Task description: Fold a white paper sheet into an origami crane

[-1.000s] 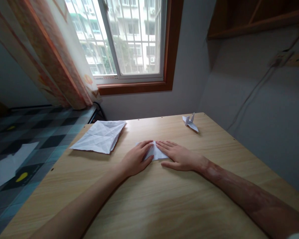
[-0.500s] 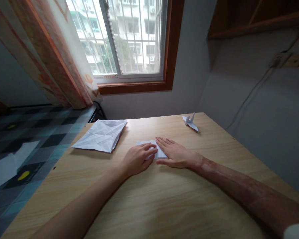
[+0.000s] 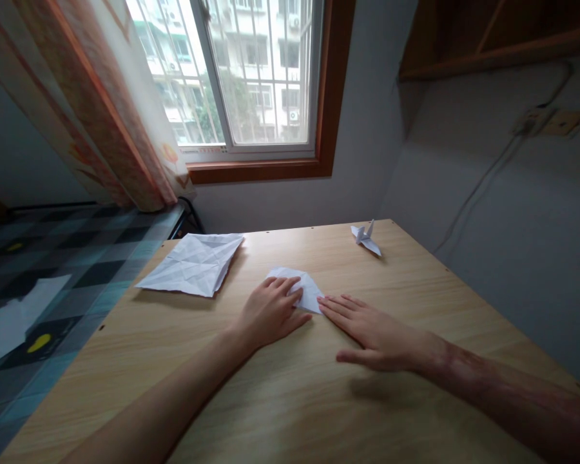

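A small folded sheet of white paper lies flat in the middle of the wooden table. My left hand rests over its left and near part, fingers stretched out on the paper and hiding some of it. With fingers extended, my right hand touches the paper's right corner at the fingertips; its thumb is spread away toward me. Neither hand is closed around anything.
Creased white papers lie at the table's far left. A white origami crane stands near the far right corner. Left of the table, a checked bed cover carries a loose white sheet. A window is ahead.
My right hand has slid right and toward me, from lying over the paper to its right corner. More of the paper shows, and its outline looks turned. My left hand stays on it.
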